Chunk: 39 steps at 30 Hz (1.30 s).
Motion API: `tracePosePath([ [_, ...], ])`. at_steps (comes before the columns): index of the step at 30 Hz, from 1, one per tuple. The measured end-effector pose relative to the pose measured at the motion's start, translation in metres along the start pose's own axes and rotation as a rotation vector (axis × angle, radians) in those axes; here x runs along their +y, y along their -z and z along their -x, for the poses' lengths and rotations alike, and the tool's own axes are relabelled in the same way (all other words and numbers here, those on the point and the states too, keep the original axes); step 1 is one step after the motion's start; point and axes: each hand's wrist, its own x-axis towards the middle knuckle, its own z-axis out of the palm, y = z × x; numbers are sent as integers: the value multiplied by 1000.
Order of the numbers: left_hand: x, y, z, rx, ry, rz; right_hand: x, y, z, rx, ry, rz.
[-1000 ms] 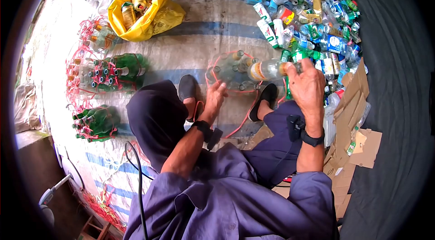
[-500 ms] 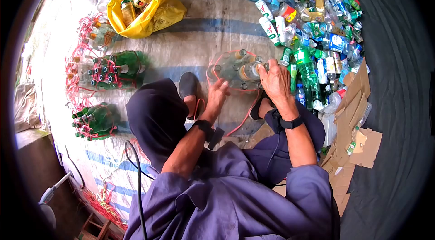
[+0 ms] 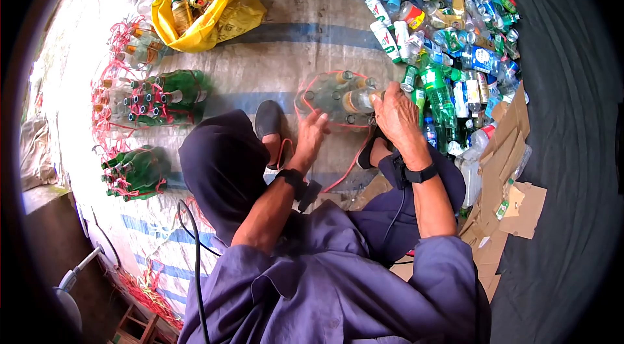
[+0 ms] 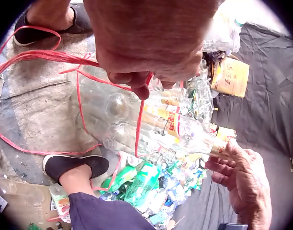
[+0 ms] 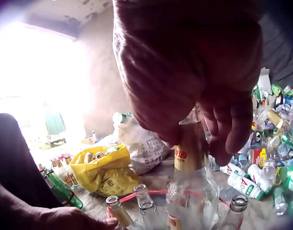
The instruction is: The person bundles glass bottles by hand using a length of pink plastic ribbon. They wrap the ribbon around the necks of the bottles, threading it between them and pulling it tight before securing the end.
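My right hand (image 3: 398,116) grips a clear glass bottle (image 5: 189,158) by its neck, which has a gold wrapper. The bottle stands among several other clear glass bottles (image 3: 328,102), grouped between the feet with their mouths up. A loop of red plastic string (image 4: 80,103) runs around the group. On the group's near left side, my left hand (image 3: 311,135) pinches the string with curled fingers; in the left wrist view the strands pass under the hand, which hides part of them.
Tied bundles of green bottles (image 3: 182,94) stand at the left. Behind them is a yellow bag (image 3: 227,19) of cans. A heap of plastic bottles and cans (image 3: 448,38) spreads at the right, with flattened cardboard (image 3: 504,168) beside it.
My right hand has brought the bottle leftward and set it upright into the group, moving little in the last half second. The left hand has stayed at the string.
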Motion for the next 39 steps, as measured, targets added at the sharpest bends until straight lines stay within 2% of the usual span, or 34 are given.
tracePosePath([
  [2, 1, 0, 1, -13, -20, 4, 2, -7, 1, 97, 55, -31],
  [8, -6, 1, -4, -23, -70, -20, 6, -23, 0, 199, 82, -73],
  [18, 5, -2, 1, -16, -38, -57, 4, -28, -1, 247, 103, -72],
  [26, 3, -4, 0, 11, -95, -152, 12, -31, 2, 228, 98, -91],
  [30, -7, 1, -7, -6, -137, -143, -2, -35, 1, 244, 97, -110],
  [32, -13, 4, -12, -22, -142, -140, 0, -41, -3, 330, 118, -58],
  [33, -12, 5, -10, -22, -142, -144, 5, -41, -4, 274, 97, -73],
  [39, -7, 2, -9, -28, -138, -152, 0, -42, -2, 225, 49, -91],
])
